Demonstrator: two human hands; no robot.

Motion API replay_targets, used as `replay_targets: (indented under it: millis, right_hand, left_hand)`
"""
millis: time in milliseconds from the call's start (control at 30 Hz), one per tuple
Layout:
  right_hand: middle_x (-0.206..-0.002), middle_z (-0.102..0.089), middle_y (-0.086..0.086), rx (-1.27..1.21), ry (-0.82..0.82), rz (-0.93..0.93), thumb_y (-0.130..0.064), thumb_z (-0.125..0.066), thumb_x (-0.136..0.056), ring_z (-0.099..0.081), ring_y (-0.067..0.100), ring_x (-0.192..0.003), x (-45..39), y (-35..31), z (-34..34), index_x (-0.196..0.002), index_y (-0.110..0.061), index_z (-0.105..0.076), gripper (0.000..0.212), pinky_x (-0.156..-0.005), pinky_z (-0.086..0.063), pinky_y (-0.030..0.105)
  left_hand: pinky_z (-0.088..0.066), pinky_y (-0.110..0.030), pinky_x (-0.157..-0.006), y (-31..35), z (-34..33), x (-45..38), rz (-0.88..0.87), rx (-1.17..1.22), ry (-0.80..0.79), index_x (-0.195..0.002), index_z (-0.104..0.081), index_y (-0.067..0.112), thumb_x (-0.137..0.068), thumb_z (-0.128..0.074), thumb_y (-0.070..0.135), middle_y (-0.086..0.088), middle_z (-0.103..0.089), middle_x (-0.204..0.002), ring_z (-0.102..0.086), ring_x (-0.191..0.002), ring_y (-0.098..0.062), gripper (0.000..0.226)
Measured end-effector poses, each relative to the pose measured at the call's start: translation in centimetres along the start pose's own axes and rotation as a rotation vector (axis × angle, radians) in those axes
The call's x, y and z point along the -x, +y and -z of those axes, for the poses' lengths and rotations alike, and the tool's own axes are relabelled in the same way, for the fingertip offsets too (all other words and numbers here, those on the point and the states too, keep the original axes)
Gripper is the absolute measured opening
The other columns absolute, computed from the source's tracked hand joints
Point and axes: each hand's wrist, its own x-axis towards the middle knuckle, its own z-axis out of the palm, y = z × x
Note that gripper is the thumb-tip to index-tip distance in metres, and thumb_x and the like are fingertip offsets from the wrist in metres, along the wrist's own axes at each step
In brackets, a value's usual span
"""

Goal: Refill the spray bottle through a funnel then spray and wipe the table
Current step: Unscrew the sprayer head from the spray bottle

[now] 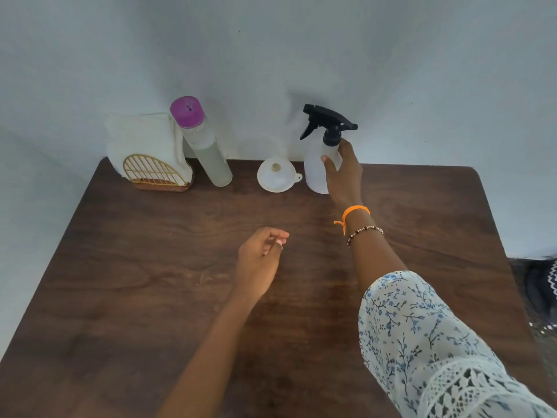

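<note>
1. The right hand (343, 170) wraps the translucent white spray bottle with black trigger head (316, 164), upper centre-right of the frame, beside the white plastic funnel (275, 176).
2. The left hand (259, 260) hovers mid-frame over the dark wooden table (150, 267), loosely curled, holding nothing.

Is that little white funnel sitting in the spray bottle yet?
No. The white plastic funnel lies on the brown wooden table, beside the capped bottle.

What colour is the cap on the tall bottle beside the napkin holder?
Purple, or magenta; the cap on the tall bottle shows clearly in the head view.
</note>
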Motion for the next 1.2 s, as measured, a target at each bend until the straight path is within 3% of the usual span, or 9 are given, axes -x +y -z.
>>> replay_targets:
  millis: [133,267,667,867,1067,1200]
  right_hand:
    - [-0.121,-0.061,0.006,0.009,0.029,-0.01,-0.012,-0.057,-0.09,-0.053,0.021,-0.114,-0.3,0.1,0.0,-0.125,-0.006,-0.052,0.035,-0.099,-0.041,0.032]
    - [-0.117,-0.063,0.005,-0.023,0.051,-0.013,-0.013,-0.058,-0.09,-0.056,0.021,-0.108,0.6,-0.1,0.1,-0.122,-0.007,-0.054,0.032,-0.095,-0.045,0.038]
    - [-0.117,-0.061,0.004,-0.02,0.091,0.066,-0.012,-0.059,-0.089,-0.054,0.018,-0.109,10.9,-3.2,1.0,-0.12,-0.008,-0.054,0.032,-0.092,-0.042,0.026]
    - [-0.116,-0.06,0.001,-0.025,0.073,-0.027,-0.019,-0.065,-0.087,-0.052,0.015,-0.107,18.7,-4.6,0.7,-0.118,-0.011,-0.054,0.034,-0.087,-0.043,0.026]
    - [-0.112,-0.057,-0.003,0.012,0.03,-0.041,-0.029,-0.069,-0.083,-0.051,0.014,-0.106,26.1,-5.5,-0.2,-0.119,-0.015,-0.054,0.041,-0.082,-0.039,0.022]
    - [-0.102,-0.053,-0.009,0.082,-0.02,-0.048,-0.035,-0.071,-0.081,-0.051,0.012,-0.097,30.4,-6.1,-0.8,-0.109,-0.018,-0.053,0.038,-0.075,-0.042,0.023]
  left_hand:
    - [-0.048,-0.016,-0.081,0.0,-0.2,0.0,-0.007,-0.004,0.016,-0.092,-0.066,0.023,-0.092,-0.051,0.004,0.01,-0.067,-0.094,-0.063,-0.091,-0.005,0.024]
    - [-0.048,-0.012,-0.08,0.3,-0.3,-0.1,0.003,-0.006,0.016,-0.093,-0.066,0.021,-0.093,-0.051,0.004,0.009,-0.067,-0.094,-0.063,-0.09,-0.004,0.022]
    - [-0.043,-0.005,-0.071,2.2,1.0,1.8,-0.064,0.093,0.058,-0.094,-0.067,0.019,-0.092,-0.05,0.003,0.002,-0.067,-0.095,-0.063,-0.087,-0.007,0.023]
    - [-0.049,-0.018,-0.081,1.4,3.3,5.0,-0.05,0.121,0.054,-0.098,-0.068,0.015,-0.091,-0.052,0.006,0.003,-0.068,-0.099,-0.063,-0.092,-0.011,0.02]
    - [-0.049,-0.022,-0.083,-1.9,5.9,10.4,0.015,0.15,0.056,-0.097,-0.068,0.018,-0.091,-0.052,0.005,0.008,-0.068,-0.097,-0.063,-0.092,-0.007,0.021]
    - [-0.049,-0.023,-0.084,-4.3,7.5,13.8,0.033,0.173,0.061,-0.099,-0.066,0.026,-0.091,-0.052,0.003,0.007,-0.067,-0.1,-0.063,-0.096,-0.011,0.027]
